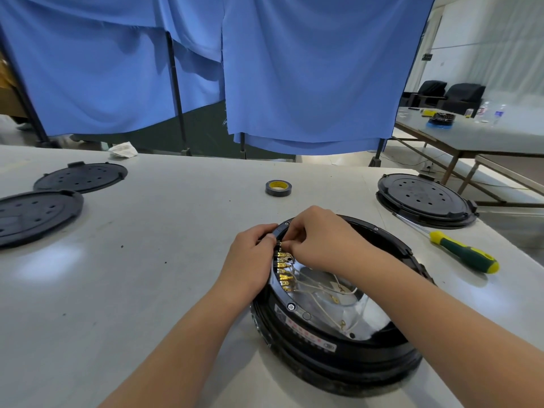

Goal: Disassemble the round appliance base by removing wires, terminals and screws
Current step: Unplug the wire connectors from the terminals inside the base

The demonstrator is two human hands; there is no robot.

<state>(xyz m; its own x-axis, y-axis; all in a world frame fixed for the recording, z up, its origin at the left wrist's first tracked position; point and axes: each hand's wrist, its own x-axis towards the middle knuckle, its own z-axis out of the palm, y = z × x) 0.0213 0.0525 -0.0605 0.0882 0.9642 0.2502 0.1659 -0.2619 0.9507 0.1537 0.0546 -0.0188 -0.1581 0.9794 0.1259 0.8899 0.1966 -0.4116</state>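
Note:
The round black appliance base point(338, 346) lies open on the white table, its shiny metal inside showing. A row of brass terminals point(284, 270) runs along its left inner rim, with thin white wires point(318, 285) trailing across the metal plate. My left hand point(250, 254) grips the base's left rim from outside. My right hand point(318, 240) reaches in from the right and pinches the topmost terminal of the row with its fingertips. A screw point(291, 306) sits in the rim below the terminals.
A green-and-yellow screwdriver point(462, 251) lies to the right of the base. A roll of black tape point(278, 187) sits behind it. Two black covers point(38, 212) lie at far left, another round base point(425, 200) at far right. Blue curtains hang beyond the table's far edge.

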